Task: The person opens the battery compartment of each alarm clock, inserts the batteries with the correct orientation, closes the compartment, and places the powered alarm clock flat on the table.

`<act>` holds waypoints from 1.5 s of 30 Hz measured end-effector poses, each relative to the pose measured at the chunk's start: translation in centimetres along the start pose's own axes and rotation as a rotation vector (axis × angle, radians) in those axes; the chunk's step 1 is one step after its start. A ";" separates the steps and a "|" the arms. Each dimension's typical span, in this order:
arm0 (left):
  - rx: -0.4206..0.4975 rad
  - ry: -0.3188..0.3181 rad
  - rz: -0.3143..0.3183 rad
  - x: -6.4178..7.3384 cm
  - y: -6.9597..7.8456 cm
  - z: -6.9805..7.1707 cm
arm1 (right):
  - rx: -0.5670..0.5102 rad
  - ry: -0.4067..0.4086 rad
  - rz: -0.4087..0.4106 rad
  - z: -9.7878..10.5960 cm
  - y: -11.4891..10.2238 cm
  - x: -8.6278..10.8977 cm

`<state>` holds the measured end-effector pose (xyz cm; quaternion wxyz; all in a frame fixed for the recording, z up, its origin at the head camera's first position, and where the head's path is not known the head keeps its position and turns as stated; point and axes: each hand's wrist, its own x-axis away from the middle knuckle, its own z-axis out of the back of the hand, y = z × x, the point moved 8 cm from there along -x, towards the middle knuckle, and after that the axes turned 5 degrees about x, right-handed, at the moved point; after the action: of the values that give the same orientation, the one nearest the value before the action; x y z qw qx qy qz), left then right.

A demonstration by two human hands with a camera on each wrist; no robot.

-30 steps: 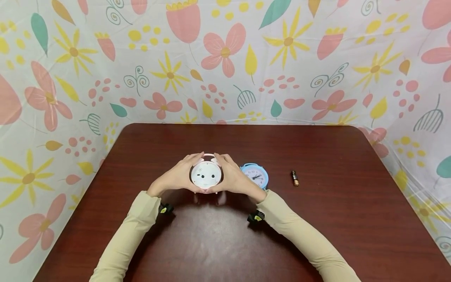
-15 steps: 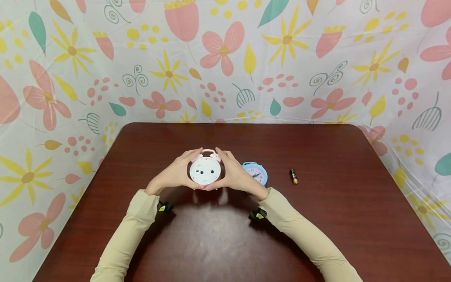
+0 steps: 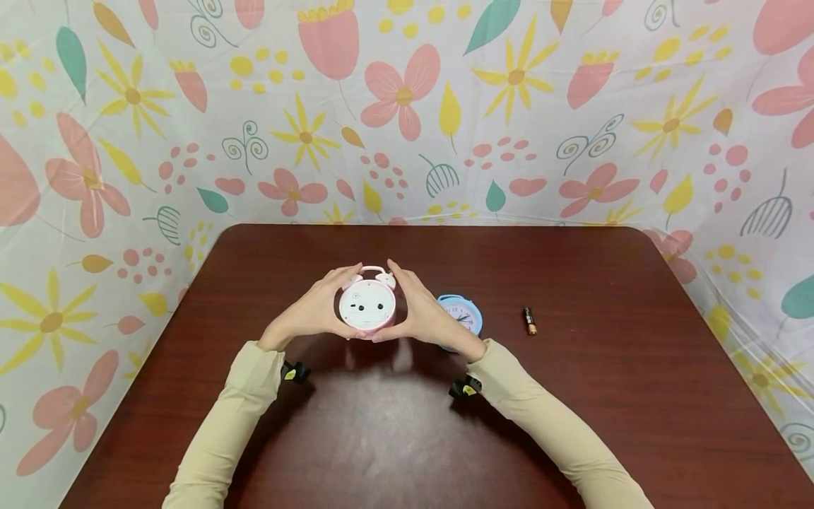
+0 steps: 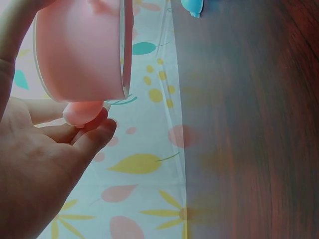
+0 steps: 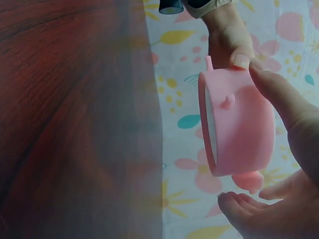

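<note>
A pink twin-bell alarm clock [image 3: 367, 305] is held above the table, its white back with two dark knobs toward the head camera. My left hand [image 3: 313, 309] grips its left side, fingers at a bell [image 4: 83, 113] and thumb at the bottom. My right hand [image 3: 420, 307] curves loosely around the other side; in the right wrist view its fingertips [image 5: 228, 201] stand apart from the nearby bell [image 5: 247, 180], and its thumb lies at the clock's bottom edge. Behind the right wrist is a light-blue alarm clock [image 3: 463, 311], partly hidden.
A black-and-copper battery [image 3: 530, 321] lies on the dark red-brown table [image 3: 572, 396], right of the blue clock. A flower-printed cloth [image 3: 407, 141] hangs behind and beside the table. A black wrist camera [image 3: 466, 387] sits at the right sleeve cuff, with another at the left.
The pink clock has risen slightly and shifted a little left. My right fingers have loosened, leaving a gap between them and its side. The blue clock and the battery have not moved.
</note>
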<state>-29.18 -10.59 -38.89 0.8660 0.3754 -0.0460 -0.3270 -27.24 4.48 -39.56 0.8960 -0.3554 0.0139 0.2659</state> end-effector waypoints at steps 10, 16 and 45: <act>-0.001 -0.013 -0.002 -0.1 0.0 -0.1 | 0.041 -0.049 0.044 0.1 -0.8 -0.7; 0.002 -0.010 -0.013 0.0 0.0 -0.3 | 0.019 -0.062 0.010 -0.2 -0.4 -0.9; 0.206 -0.060 -0.009 -0.2 -0.2 -0.8 | -0.386 0.079 0.021 -0.1 0.8 -0.5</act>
<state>-29.19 -10.09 -39.59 0.8196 0.4528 -0.1037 -0.3355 -28.04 4.68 -40.05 0.8071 -0.5305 0.0014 0.2591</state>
